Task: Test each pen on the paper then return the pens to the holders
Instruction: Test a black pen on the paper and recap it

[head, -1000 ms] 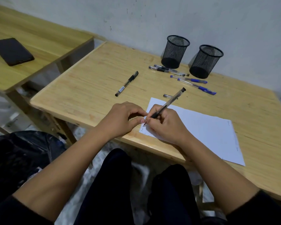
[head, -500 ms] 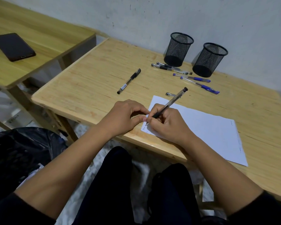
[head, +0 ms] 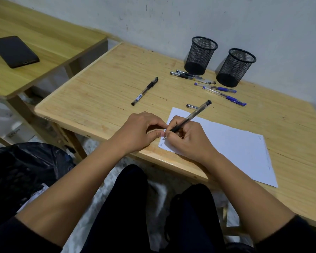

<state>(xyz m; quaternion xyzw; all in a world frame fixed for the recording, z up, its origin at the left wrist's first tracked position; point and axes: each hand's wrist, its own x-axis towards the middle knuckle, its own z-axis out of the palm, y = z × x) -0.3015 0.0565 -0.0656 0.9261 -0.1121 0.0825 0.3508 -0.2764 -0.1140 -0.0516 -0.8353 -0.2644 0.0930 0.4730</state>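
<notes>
1. The right hand (head: 188, 139) pinches a black pen (head: 188, 119) in a writing grip, with its tip on the near left corner of the paper (head: 232, 143), close to the sheet's edge.
2. The left hand (head: 140, 132) rests with curled fingers, its thumb pressing that same corner; it holds nothing.
3. The paper lies near the front edge of the table (head: 102, 92), which both wrists overhang.
4. A loose cap (head: 191, 106) sits just beyond the sheet's far edge.
5. One capped black pen (head: 144, 91) lies alone on open wood to the left.
6. Two black pens (head: 190, 76) and two blue pens (head: 221, 92) lie before the two mesh holders (head: 201, 55) by the wall.
7. A dark tablet (head: 14, 51) lies on the neighbouring table.
</notes>
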